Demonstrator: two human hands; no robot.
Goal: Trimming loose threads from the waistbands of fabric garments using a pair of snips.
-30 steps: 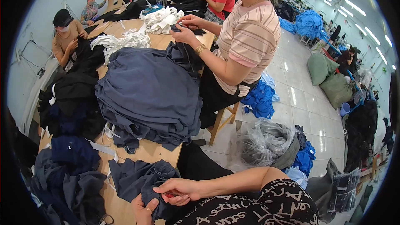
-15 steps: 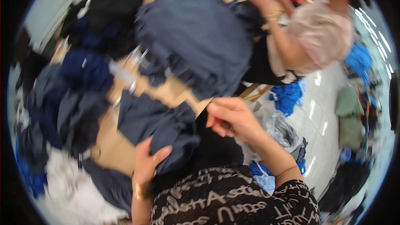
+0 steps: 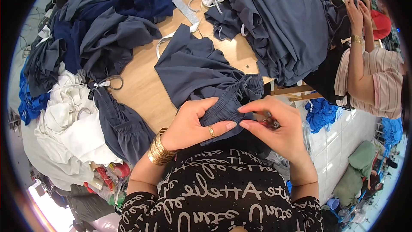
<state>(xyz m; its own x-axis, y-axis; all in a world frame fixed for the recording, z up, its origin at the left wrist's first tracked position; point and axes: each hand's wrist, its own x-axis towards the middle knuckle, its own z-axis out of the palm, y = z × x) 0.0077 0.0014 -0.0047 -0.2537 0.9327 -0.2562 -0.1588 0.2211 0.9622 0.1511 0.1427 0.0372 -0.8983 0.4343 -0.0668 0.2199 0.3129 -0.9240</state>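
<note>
My left hand (image 3: pixel 195 122) grips the gathered elastic waistband of a slate-blue garment (image 3: pixel 193 71), thumb on the near side. The garment's body spreads away over the table, and the waistband hangs over its near edge. Close by on the right, my right hand (image 3: pixel 277 126) is curled round a small metal tool with reddish parts (image 3: pixel 267 121), which looks like thread snips; most of it is hidden in the palm. Its thumb and forefinger tips meet the waistband's right side, slightly apart from each other.
The wooden table (image 3: pixel 141 68) bears a tall slate-blue garment stack (image 3: pixel 283 25) and a navy and grey heap (image 3: pixel 116 21). A dark gathered garment (image 3: pixel 122 124) and white cloth (image 3: pixel 73 120) lie left. Across on the right, a co-worker's hands (image 3: pixel 358 15) handle dark cloth. Blue cloth (image 3: pixel 322 114) lies on the floor.
My right hand has come down and inward to the waistband, close to my left hand. The left hand has moved up and right with the waistband. The whole view has shifted.
</note>
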